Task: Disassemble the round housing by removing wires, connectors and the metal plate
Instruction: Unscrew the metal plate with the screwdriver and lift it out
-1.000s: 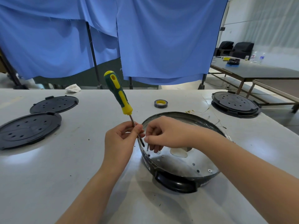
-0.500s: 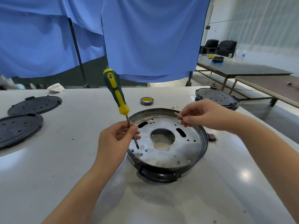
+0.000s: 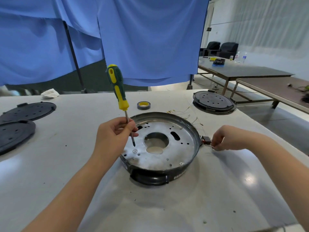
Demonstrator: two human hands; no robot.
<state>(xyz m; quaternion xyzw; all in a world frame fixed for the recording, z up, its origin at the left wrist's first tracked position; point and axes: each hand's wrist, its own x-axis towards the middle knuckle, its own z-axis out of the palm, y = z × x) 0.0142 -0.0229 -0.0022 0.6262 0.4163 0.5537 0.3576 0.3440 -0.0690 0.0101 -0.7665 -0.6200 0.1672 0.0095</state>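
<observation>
The round black housing (image 3: 167,176) lies on the white table, open side up, with the silver metal plate (image 3: 182,148) seated inside it. My left hand (image 3: 113,136) pinches the shaft of a green and yellow screwdriver (image 3: 119,91), handle up, tip hovering over the plate's left part near a screw (image 3: 134,150). My right hand (image 3: 224,139) is down at the table just right of the housing, fingertips pinching a small metal piece beside a small black connector (image 3: 206,139). Thin wires (image 3: 192,120) lie behind the housing.
Two black perforated lids (image 3: 28,113) lie at the left, another black round housing (image 3: 214,102) at the back right. A roll of tape (image 3: 143,105) sits behind the housing, a crumpled white cloth (image 3: 50,93) at the far edge. Blue curtains hang behind.
My right hand has moved from the plate's left side, across the housing, down to the table on its right with the small metal piece. My left hand keeps holding the screwdriver.
</observation>
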